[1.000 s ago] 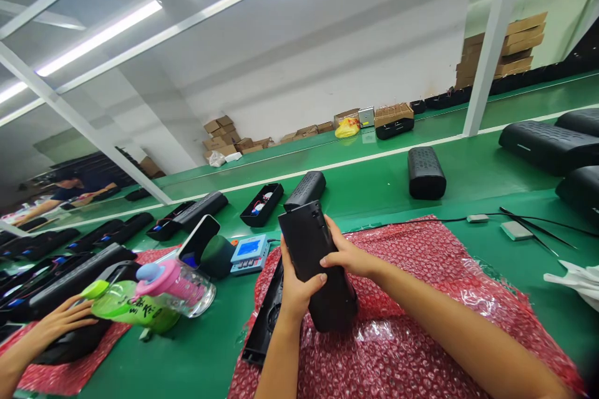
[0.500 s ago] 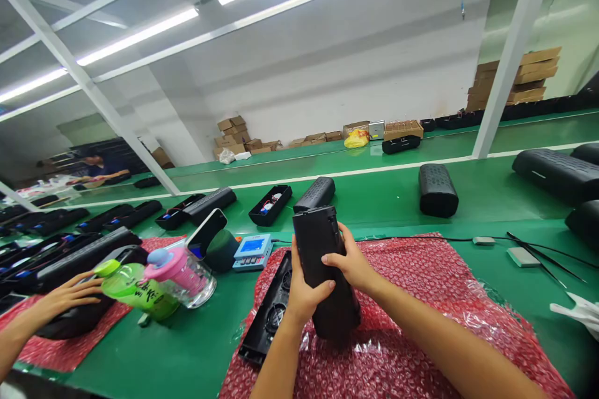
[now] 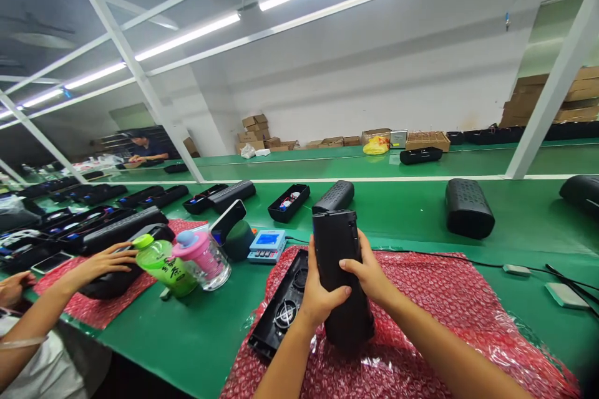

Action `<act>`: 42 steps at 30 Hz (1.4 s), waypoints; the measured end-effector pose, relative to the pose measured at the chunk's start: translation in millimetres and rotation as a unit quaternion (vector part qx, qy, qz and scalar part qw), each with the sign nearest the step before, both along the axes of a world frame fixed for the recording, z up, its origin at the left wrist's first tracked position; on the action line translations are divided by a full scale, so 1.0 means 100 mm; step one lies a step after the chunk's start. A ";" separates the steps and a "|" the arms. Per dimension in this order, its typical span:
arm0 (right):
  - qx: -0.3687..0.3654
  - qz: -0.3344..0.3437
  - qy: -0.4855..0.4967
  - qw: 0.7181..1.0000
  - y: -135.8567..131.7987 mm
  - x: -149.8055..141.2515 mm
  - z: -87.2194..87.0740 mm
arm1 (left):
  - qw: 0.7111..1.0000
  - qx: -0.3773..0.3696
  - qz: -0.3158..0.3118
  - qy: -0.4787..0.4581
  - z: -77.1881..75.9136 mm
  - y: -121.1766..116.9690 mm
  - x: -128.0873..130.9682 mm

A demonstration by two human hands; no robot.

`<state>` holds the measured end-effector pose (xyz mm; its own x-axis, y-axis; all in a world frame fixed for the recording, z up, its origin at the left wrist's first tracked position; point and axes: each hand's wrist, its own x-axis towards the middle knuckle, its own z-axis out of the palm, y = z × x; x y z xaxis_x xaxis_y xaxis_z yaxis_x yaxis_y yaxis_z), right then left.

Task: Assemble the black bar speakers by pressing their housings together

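Note:
Between my two hands stands a black speaker housing (image 3: 337,262), held upright over red bubble wrap (image 3: 430,299). My left hand (image 3: 322,296) wraps its left side with the thumb laid across the near face. On the other side, my right hand (image 3: 369,268) grips it, its thumb also pressed on the near face. Left of my left forearm lies an open black speaker panel (image 3: 274,324) with round drivers showing, partly hidden by that arm. The underside of the held housing is hidden.
Left are a blue-screened device (image 3: 267,244), a pink-lidded bottle (image 3: 206,259), a green bottle (image 3: 166,268) and a phone (image 3: 228,221). A co-worker's hand (image 3: 100,265) rests on another black speaker. Speaker housings (image 3: 469,209) line the conveyor behind. A cable (image 3: 444,260) runs right.
The camera view has swung left, so the scene sits further right. My grip on the speaker housing looks the same. More of the co-worker's arms shows at left.

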<state>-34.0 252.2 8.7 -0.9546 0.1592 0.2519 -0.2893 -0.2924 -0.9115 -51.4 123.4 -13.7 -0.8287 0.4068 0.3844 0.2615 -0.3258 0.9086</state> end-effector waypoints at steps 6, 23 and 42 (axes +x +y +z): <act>0.012 -0.004 0.001 1.000 0.00 0.00 -0.01 | 0.999 0.033 -0.023 -0.026 0.03 0.01 0.03; -0.003 -0.004 -0.017 1.000 -0.02 -0.01 -0.01 | 0.999 0.025 -0.015 -0.017 0.03 0.00 0.01; -0.006 -0.033 -0.015 0.999 -0.06 -0.02 -0.02 | 0.999 0.026 -0.020 -0.033 0.05 0.00 0.01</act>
